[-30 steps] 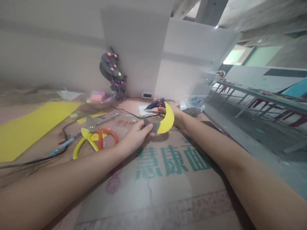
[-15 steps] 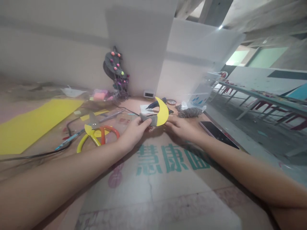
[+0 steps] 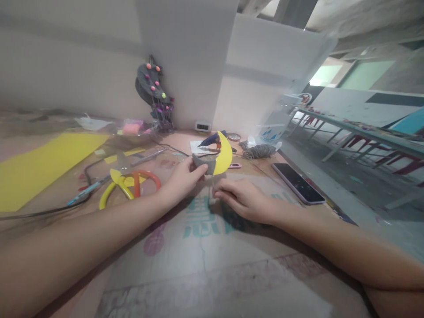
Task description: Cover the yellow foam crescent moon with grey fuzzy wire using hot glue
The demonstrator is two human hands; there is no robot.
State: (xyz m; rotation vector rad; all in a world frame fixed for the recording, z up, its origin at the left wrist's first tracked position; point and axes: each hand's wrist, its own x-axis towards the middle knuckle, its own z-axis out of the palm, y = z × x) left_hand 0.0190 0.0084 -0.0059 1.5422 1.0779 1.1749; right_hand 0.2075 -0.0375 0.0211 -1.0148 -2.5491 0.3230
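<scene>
My left hand point(image 3: 182, 177) pinches a yellow crescent cutout point(image 3: 224, 157) with a grey piece point(image 3: 203, 164) stuck to its lower end, held upright above the cardboard sheet point(image 3: 212, 247). My right hand point(image 3: 243, 199) rests palm down on the cardboard just below the crescent, fingers curled and fingertips close to its lower tip; I cannot tell whether they hold anything. A blue glue gun point(image 3: 212, 140) lies on a white paper behind the crescent.
Yellow- and orange-handled scissors point(image 3: 130, 183) lie left of my left hand, near cables and a yellow sheet point(image 3: 39, 165). A phone point(image 3: 298, 176) lies at the right. Grey yarn point(image 3: 256, 151), a dark decorated ornament point(image 3: 153, 88) and long tables point(image 3: 357, 130) stand farther back.
My right hand let go of the glue gun at the back, came toward me and settled on the cardboard under the crescent. My left hand kept holding the crescent.
</scene>
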